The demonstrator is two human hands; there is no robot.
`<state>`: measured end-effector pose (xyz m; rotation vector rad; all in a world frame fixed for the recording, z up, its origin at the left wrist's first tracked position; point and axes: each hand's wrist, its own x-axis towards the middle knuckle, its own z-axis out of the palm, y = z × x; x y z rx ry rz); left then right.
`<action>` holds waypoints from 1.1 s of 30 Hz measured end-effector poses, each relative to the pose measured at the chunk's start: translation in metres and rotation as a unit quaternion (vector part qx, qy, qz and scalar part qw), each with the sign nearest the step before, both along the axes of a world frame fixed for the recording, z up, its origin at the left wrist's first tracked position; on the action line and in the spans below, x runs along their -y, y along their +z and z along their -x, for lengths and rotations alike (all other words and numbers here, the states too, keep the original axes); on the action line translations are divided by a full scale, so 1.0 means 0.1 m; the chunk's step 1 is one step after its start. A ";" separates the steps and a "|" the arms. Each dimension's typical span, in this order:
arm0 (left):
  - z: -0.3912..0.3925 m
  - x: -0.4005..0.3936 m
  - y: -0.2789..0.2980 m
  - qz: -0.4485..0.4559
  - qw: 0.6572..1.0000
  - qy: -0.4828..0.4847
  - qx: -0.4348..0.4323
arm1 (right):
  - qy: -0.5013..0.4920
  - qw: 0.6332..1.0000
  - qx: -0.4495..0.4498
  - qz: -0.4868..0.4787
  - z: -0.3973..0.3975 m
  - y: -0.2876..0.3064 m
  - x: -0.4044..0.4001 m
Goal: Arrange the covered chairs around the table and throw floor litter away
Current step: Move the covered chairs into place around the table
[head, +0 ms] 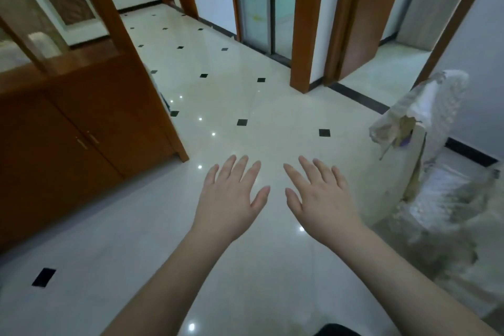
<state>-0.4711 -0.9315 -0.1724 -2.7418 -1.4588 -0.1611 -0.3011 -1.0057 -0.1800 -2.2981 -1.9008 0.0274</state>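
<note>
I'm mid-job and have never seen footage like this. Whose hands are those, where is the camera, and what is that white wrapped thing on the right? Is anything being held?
There is no machine here. A person wears one wide-angle camera on the head, looking forward and down, so you see their own bare arms. The left hand and right hand are stretched out flat, fingers spread, holding nothing. Below them is a glossy tiled floor with small dark diamonds. At the right stands a covered chair, wrapped in torn plastic sheeting. On the left is a wooden cabinet. No table and no clear litter shows in this view.
</note>
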 end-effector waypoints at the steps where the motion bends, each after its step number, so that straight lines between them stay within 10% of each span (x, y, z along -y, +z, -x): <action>1: -0.12 -0.16 -0.03 0.002 1.000 -0.009 0.000 | -0.012 1.000 0.001 0.001 -0.11 -0.02 -0.13; 33: -4.14 -5.14 -0.26 0.053 0.983 -0.177 0.020 | -0.196 0.979 -0.011 0.046 -3.93 0.00 -4.63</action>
